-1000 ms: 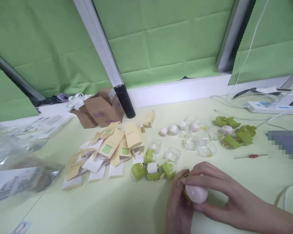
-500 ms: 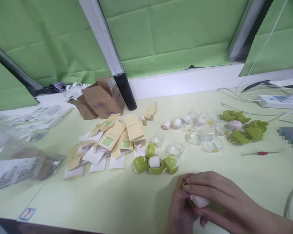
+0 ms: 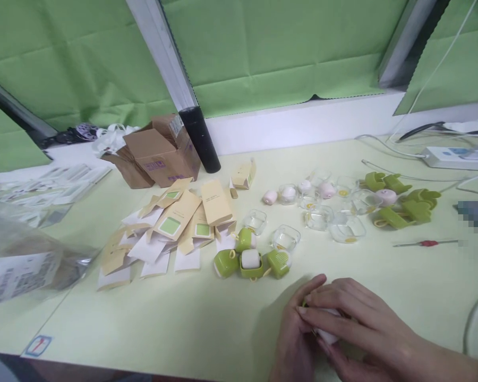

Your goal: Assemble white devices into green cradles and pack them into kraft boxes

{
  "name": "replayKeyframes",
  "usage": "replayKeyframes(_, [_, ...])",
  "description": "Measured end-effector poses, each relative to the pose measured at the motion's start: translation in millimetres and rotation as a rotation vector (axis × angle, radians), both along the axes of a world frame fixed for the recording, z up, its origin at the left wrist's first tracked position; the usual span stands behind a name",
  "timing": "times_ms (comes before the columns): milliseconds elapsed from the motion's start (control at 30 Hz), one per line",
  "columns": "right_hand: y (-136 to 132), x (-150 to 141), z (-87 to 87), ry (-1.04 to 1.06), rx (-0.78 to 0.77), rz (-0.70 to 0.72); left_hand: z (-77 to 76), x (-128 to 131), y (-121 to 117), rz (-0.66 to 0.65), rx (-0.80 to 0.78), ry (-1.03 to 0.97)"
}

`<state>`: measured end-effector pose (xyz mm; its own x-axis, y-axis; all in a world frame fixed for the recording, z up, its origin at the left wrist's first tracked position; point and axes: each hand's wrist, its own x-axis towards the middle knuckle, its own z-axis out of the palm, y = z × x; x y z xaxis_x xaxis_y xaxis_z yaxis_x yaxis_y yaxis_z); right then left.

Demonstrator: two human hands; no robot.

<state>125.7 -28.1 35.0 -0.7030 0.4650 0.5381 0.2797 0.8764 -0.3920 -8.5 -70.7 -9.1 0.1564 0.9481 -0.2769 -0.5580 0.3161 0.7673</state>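
My left hand (image 3: 297,334) and my right hand (image 3: 358,321) close together around a small green-and-white case (image 3: 327,335) at the lower right. Its white side shows between my fingers, with a sliver of green near the fingertips; the rest is hidden. The left fingers curl behind it, and the right fingers lie across its top with the thumb below. Beyond my hands sit several similar green cases with yellow loops, among them one with a white block (image 3: 250,259) inside and a ribbed one (image 3: 278,263).
Clear plastic cups (image 3: 286,238), pink pieces (image 3: 270,197) and green shells (image 3: 416,209) lie farther back. Paper boxes (image 3: 170,217) are heaped left of centre, before a cardboard carton (image 3: 159,159) and a black cylinder (image 3: 201,140). A red-handled thin tool (image 3: 428,243) lies right, near a power strip (image 3: 458,157).
My right fingers have slid further over the case, covering more of its white side. One left finger now sticks out straighter. The whole view has shifted slightly.
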Motion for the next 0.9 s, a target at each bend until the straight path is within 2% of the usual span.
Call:
replayKeyframes(167, [-3, 2, -0.2, -0.008, 0.023, -0.040, 0.4, -1, -4, -0.023, -0.038, 0.024])
replayKeyframes(433, [3, 15, 7.0, -0.104, -0.269, 0.057, -4.2, 0, 0, -0.048, -0.066, -0.056])
replayKeyframes(567, [5, 17, 10.9, -0.183, -0.365, 0.061, -5.9, 3, 1, 0.018, -0.056, -0.176])
replayKeyframes(700, [9, 19, 11.0, -0.164, -0.408, 0.033, 0.4, 5, 4, 0.025, -0.017, -0.270])
replayKeyframes(800, [19, 27, 13.8, -0.055, -0.442, -0.052, 2.4, 3, 3, 0.081, 0.013, -0.148])
replayKeyframes(900, [38, 41, 19.7, 0.079, -0.418, -0.235, 1.1, -5, -2, 0.146, 0.093, 0.173])
